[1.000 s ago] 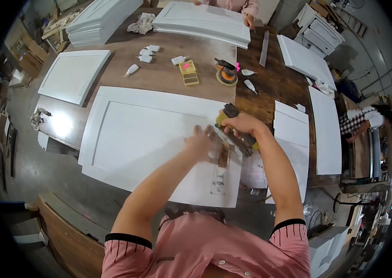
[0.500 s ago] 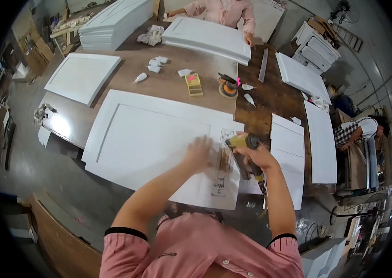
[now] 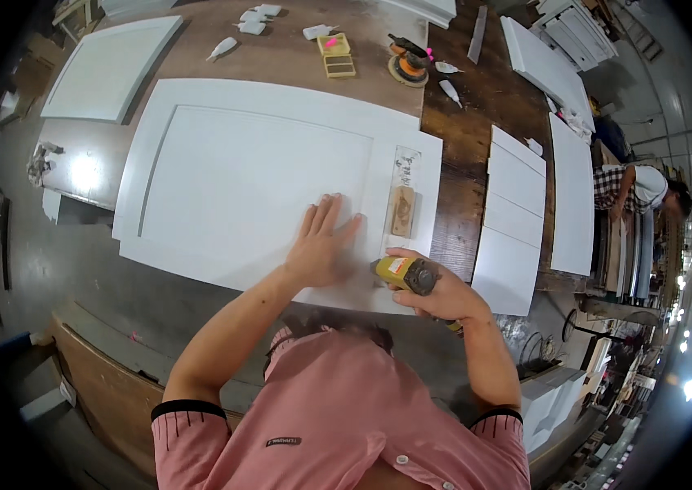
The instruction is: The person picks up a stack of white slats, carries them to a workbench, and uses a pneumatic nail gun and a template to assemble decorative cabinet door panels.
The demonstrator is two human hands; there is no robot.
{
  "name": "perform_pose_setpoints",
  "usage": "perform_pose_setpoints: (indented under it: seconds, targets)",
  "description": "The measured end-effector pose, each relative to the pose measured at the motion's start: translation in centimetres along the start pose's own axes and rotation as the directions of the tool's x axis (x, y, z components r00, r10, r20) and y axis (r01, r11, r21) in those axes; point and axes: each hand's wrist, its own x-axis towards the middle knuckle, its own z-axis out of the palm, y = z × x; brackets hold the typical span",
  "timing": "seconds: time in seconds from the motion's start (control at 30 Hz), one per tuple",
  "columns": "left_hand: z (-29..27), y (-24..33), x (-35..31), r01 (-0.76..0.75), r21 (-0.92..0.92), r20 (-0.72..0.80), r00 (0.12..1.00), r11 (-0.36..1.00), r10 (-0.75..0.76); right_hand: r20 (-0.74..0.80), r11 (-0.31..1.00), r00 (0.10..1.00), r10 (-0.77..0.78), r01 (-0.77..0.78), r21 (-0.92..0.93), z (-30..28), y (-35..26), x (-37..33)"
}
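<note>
A large white cabinet door panel (image 3: pixel 256 171) with a recessed centre lies across the near side of the table. My left hand (image 3: pixel 321 245) rests flat on its near part, fingers spread. My right hand (image 3: pixel 444 290) grips a yellow nail gun (image 3: pixel 399 271) with a dark round cap, its nose at the panel's near right part. Just beyond the nail gun, a clear rectangular template (image 3: pixel 406 167) with handwriting and a wooden block (image 3: pixel 402 211) on it lies along the panel's right border. My right hand hides the tool's handle.
An orange disc sander (image 3: pixel 408 64), a yellow box (image 3: pixel 336 55) and several white glue bottles (image 3: pixel 222 49) stand farther back. White panels (image 3: pixel 513 220) lie on the right, another panel (image 3: pixel 113 69) at far left. A person (image 3: pixel 636 189) works at the right.
My view has tilted down, so the table sits higher. The nail gun has moved off the template toward the panel's near edge. My left hand has shifted nearer on the panel.
</note>
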Motion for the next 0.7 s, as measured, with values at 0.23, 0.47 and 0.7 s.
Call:
perform_pose_setpoints:
  seconds: [0.23, 0.47, 0.7]
  targets:
    - [0.0, -0.2, -0.1, 0.004, -0.029, -0.021, 1.0, 1.0, -0.005, -0.003, 0.996, 1.0, -0.025, 0.025, -0.083, 0.7, -0.4, 1.1]
    - [-0.3, 0.0, 0.1, -0.002, -0.028, 0.041, 0.999, 1.0, 0.003, -0.023, 0.997, 0.998, 0.061, -0.062, -0.04, 0.8, -0.4, 0.9]
    - [-0.3, 0.4, -0.2, -0.006, 0.055, -0.033, 0.999, 0.998, 0.008, -0.271, 0.967, 0.962, -0.043, 0.107, 0.229, -2.0, 2.2, -0.8]
